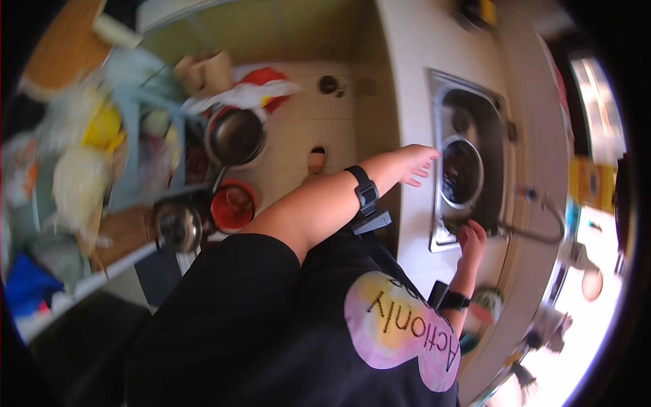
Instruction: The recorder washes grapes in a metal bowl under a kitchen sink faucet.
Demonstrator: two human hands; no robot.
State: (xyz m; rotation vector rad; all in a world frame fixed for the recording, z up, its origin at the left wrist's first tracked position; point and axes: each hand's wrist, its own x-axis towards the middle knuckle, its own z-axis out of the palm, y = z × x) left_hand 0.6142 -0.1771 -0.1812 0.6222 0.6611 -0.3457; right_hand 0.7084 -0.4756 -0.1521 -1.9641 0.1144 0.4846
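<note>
A stainless steel sink point(494, 168) is set into the pale counter on my right. Inside it stands a round metal bowl point(479, 175) with dark, wet-looking contents that I cannot make out. My left hand point(418, 164) hangs beside the sink's front rim, empty, with its fingers apart. At the sink's near end my right hand point(473, 235) has its fingers curled beside some green leaves point(450, 225). Blur hides whether the fingers grip the leaves or only touch them. Both forearms wear black straps.
A faucet with a curved hose point(558, 224) rises behind the sink. On the left are a dark pan point(236, 135), a red basin point(233, 206), a metal pot point(178, 226) and a blue rack point(129, 147) with bagged goods. A paper bag point(211, 74) sits farther off.
</note>
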